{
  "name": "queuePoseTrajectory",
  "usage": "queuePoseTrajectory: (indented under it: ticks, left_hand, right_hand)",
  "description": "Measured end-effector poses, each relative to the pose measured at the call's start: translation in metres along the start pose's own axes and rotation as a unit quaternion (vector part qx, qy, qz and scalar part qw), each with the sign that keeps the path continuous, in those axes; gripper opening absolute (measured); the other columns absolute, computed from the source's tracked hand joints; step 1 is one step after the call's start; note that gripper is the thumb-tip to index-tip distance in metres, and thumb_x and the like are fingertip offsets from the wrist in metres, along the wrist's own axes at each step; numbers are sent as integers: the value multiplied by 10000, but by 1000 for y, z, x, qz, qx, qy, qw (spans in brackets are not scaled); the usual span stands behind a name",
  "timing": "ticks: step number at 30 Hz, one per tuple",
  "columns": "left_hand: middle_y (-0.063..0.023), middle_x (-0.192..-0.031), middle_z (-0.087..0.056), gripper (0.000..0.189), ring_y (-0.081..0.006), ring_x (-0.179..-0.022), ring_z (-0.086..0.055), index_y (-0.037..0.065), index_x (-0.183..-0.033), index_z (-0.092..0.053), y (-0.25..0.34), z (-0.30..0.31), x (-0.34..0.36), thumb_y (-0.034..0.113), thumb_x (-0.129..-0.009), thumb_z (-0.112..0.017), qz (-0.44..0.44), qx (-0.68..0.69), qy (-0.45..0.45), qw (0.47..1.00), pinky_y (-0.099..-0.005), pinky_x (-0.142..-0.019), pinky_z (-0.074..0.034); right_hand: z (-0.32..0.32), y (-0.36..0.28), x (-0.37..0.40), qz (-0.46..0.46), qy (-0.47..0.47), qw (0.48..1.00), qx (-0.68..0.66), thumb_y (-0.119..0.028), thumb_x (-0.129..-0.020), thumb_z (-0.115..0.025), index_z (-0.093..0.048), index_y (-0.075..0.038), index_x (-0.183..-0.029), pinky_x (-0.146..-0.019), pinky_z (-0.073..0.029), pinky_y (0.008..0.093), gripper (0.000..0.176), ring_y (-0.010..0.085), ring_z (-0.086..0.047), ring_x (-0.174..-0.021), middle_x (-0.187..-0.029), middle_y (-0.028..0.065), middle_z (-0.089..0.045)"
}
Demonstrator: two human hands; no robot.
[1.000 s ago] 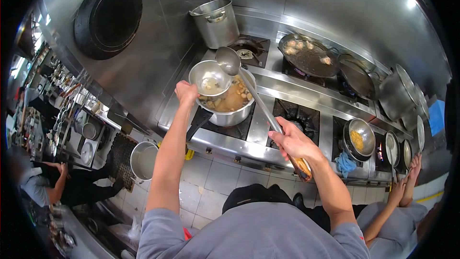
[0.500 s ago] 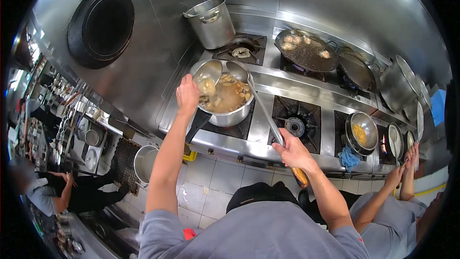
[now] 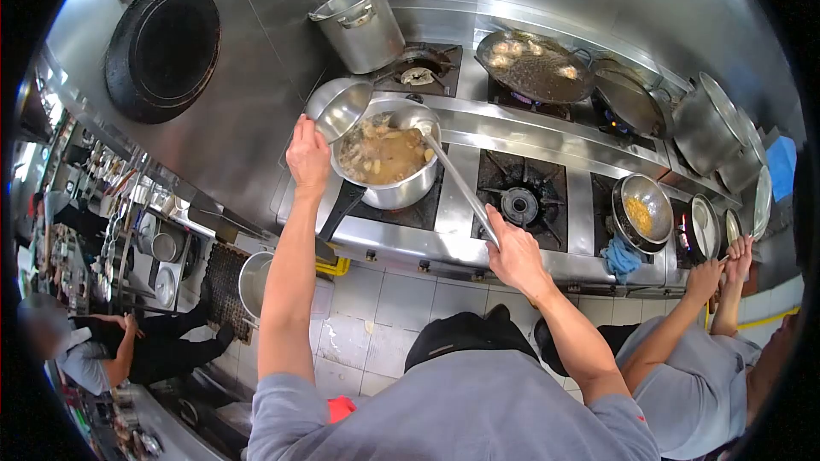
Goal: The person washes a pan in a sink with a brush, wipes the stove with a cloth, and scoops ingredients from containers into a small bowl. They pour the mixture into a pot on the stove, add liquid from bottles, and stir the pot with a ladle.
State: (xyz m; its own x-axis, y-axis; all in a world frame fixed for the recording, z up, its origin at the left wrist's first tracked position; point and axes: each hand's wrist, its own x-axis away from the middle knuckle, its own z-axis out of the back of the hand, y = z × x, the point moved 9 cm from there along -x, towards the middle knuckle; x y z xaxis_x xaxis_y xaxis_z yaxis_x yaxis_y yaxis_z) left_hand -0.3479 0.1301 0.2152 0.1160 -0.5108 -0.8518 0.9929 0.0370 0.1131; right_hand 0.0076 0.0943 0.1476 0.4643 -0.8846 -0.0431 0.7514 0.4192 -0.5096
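My left hand is closed on the rim of a shiny metal bowl, held tilted over the left edge of a silver pot. Brownish stew with pale chunks fills much of that pot, whose black handle points toward me. In my right hand is the long handle of a ladle. The ladle's head reaches into the far right side of the pot, by the stew. The inside of the bowl shows bare metal on the visible part.
Behind stand a tall stockpot and a wok of oil with frying pieces. A bare burner lies right of the pot. Farther right are a strainer with yellow bits, a blue cloth and a co-worker's hands. Another person is at left.
The bowl has moved left and up, away from the pot's middle, and no longer pours its pale contents. The ladle head has moved lower into the pot.
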Motion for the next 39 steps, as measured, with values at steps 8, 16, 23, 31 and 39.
queuePoseTrajectory:
  ticks: [8, 16, 23, 31, 39]
  left_hand:
    - [-180, -1148, -599, 156, -356, -850, -636, 31, -950, -574, 6, 12, 6, 42, -798, -542, 20, 8, -10, 1000, -423, -706, -540]
    - [-189, -1126, -600, 198, -376, -915, -611, 13, -962, -596, 14, 12, 13, 28, -772, -541, 66, 36, -6, 997, -432, -758, -518]
    - [-76, -594, -505, 174, -184, -527, -547, -6, -660, -472, -55, -17, 53, 8, -734, -629, 398, 221, -11, 890, -342, -579, -557]
    - [-57, -652, -544, 236, -156, -508, -569, 54, -644, -463, -10, -4, 100, -29, -791, -628, 531, 415, -54, 737, -274, -515, -546]
    - [-39, -680, -559, 165, -115, -542, -558, 35, -742, -501, 39, 9, 124, 8, -796, -654, 486, 396, -223, 746, -255, -504, -512]
  right_hand:
    - [-5, 7, 10, 11, 30, 999, 0, 5, -726, -581, -378, -44, -1338, -728, -484, 507, 646, 437, -602, -822, -954, 251, -612]
    - [-24, 27, 23, 36, 6, 994, -103, -7, -736, -578, -371, -69, -1353, -727, -474, 493, 654, 438, -593, -859, -1011, 253, -608]
    - [-26, 125, 68, -125, 131, 963, -200, -35, -780, -576, -405, -135, -1352, -760, -500, 426, 605, 395, -620, -908, -1050, 223, -620]
    - [-35, 304, 125, -319, 226, 921, 2, -65, -787, -555, -294, -135, -1415, -705, -472, 521, 684, 452, -604, -732, -853, 261, -625]
    - [-63, 365, 125, -273, 243, 927, 84, -79, -744, -597, -379, -52, -1334, -836, -459, 483, 629, 394, -537, -1009, -1172, 228, -479]
